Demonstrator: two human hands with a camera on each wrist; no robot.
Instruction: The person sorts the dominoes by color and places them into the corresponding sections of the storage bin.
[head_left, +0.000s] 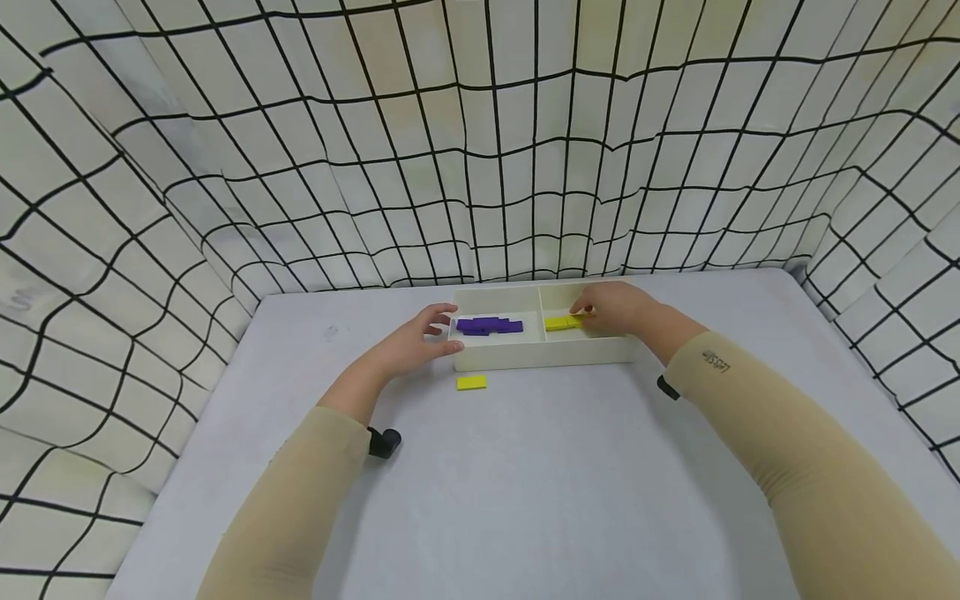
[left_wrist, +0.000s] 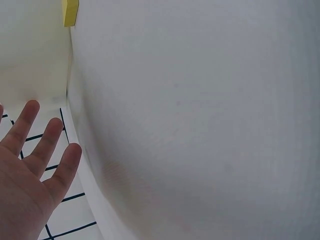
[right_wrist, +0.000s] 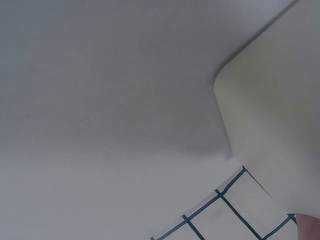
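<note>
A long white two-compartment box [head_left: 495,358] sits near the table's back edge. Several purple blocks [head_left: 489,326] lie in its left compartment; yellow blocks [head_left: 558,323] lie in the right one. My right hand [head_left: 617,307] reaches over that right compartment, its thumb and fingertips pinching at the end of the yellow blocks. At the box's left end is my left hand [head_left: 411,340], fingers spread, with the thumb at the front corner. A single yellow block [head_left: 472,382] lies on the table just in front of the box. Only a sliver of my right hand [right_wrist: 309,227] shows in the right wrist view.
Behind and beside the white table [head_left: 525,483] rise pale walls covered with black netting [head_left: 517,158]. A dark wrist camera [head_left: 384,443] sticks out from the left sleeve, and another dark piece [head_left: 667,387] shows at the right sleeve.
</note>
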